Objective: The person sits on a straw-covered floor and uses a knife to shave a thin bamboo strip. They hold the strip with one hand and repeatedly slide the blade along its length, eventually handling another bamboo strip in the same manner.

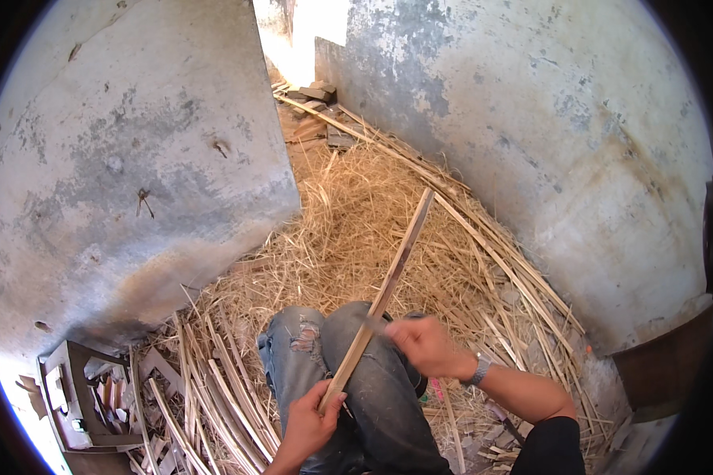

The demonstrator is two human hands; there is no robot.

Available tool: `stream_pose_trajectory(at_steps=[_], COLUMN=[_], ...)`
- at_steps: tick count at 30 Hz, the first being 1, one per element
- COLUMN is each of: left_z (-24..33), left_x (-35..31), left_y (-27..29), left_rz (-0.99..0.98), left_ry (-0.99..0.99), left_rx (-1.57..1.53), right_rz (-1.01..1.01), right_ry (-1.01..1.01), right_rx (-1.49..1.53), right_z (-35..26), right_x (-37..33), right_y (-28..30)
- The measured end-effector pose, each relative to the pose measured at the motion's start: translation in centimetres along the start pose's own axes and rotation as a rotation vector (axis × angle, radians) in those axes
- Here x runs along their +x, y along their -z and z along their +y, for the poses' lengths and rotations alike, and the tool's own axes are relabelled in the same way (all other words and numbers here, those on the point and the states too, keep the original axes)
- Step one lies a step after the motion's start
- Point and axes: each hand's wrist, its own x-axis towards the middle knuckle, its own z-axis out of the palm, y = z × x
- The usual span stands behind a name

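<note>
My left hand grips the lower end of a long split bamboo strip, thumb and fingers closed round it. The strip slants up and away to the right across my knees in torn blue jeans. Closed at the middle of the strip, my right hand holds a knife. Its short grey blade is blurred and lies across the strip; the handle is hidden in my fist. A watch with a metal band is on my right wrist.
Pale shavings heap on the floor ahead. Long strips lie at my left beside a wooden frame with scraps in it. More strips run along the right wall. A left wall narrows the passage; bricks sit at its far end.
</note>
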Motion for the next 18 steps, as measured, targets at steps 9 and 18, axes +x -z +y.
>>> stream_pose_trajectory(at_steps=[9, 18], left_z=[1.2, 1.1], left_x=[0.8, 0.8], left_y=[-0.2, 0.1], left_rz=[0.008, -0.075], left_ry=[-0.016, 0.056], left_rx=[0.044, 0.003], right_rz=[0.419, 0.332], right_ry=[0.127, -0.036], right_rx=[-0.284, -0.127], right_z=[4.5, 3.6], right_x=[2.8, 1.9], right_y=[0.6, -0.3])
